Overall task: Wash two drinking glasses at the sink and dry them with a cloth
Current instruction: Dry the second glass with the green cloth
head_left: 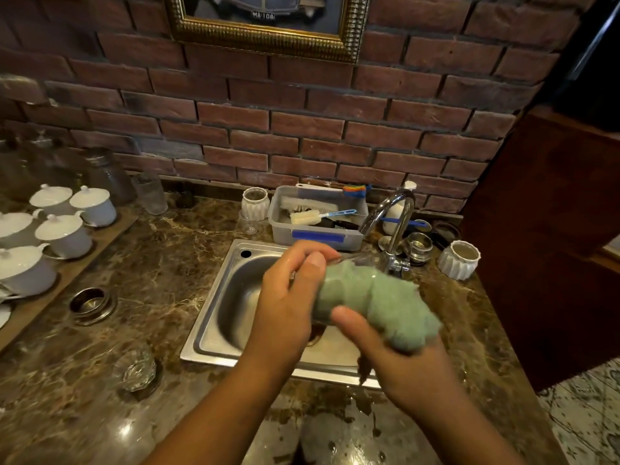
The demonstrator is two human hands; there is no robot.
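Over the sink (214,317), your left hand (285,307) grips a glass (352,260); your right hand (412,367) clutches the green cloth (375,303) stuffed inside. You're drying now. Another glass (136,369) sits left of the sink.

Worktop (161,263): brown veined marble, wet patches at the near edge.
Sink (214,330): steel, set into it.
Left: wooden tray (100,239) of white lidded cups (63,229).
Near left: cut-glass tumbler (136,370).
Behind the sink: grey tub (318,236) of brushes.
Right: white ribbed pot (458,260).

Dim, warm light; edges perhaps warped.
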